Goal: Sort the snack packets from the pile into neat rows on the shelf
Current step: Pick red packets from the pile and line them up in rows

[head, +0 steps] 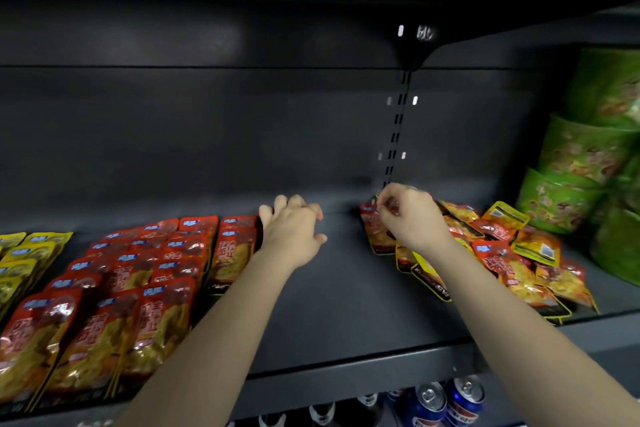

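reaching onto the dark shelf (346, 305) with both bare arms. with the right hand (410, 215), pinching the top edge of a red packet (375, 229) at the far left end of the pile (502, 264), fingers curled and clamped on it, packet lying among the others. with the left hand (294, 229), poised at the back end of the rightmost of the red rows (138, 288), fingers loosely bent and a little apart, gripping nothing visible; cannot tell whether touching the row or the shelf. laid overlapping front to back on the left part of the shelf, several neat red rows; just beside them at the far left edge, yellow packets (20, 260) laid the same way. well apart to the right, a loose jumble of red and orange packets, some turned over. right of that, stacked green bags (581, 156). under the shelf, blue cans (446, 399).
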`<state>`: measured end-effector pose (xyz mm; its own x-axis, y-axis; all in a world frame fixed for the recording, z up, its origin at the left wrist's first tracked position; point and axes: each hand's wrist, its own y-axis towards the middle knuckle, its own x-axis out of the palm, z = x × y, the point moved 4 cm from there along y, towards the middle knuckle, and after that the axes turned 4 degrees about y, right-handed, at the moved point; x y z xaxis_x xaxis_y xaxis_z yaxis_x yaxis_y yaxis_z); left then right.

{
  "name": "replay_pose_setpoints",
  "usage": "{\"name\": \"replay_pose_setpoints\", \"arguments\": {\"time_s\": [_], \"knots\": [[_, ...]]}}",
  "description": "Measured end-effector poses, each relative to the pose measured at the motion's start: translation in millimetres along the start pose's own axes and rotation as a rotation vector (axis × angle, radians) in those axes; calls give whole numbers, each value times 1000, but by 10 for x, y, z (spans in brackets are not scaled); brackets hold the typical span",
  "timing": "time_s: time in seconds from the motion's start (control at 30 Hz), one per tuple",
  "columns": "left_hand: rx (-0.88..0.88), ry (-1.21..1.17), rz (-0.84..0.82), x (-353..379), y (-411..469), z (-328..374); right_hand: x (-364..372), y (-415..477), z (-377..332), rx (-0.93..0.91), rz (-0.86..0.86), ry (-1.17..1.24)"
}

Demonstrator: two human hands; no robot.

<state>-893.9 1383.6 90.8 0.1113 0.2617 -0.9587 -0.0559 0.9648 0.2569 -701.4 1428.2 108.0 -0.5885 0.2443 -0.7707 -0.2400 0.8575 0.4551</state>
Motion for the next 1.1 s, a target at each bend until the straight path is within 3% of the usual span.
{"name": "replay_pose_setpoints", "arguments": {"time_s": [0.47,0.83,1.1], "knots": [[24,21,-375,375,428,887,-236,119,484,-7,39,38],[-177,-764,-298,645,512,782,-149,106,605,63,104,190],[-178,-798,-208,532,502,759,-128,106,622,74,82,199]]}}
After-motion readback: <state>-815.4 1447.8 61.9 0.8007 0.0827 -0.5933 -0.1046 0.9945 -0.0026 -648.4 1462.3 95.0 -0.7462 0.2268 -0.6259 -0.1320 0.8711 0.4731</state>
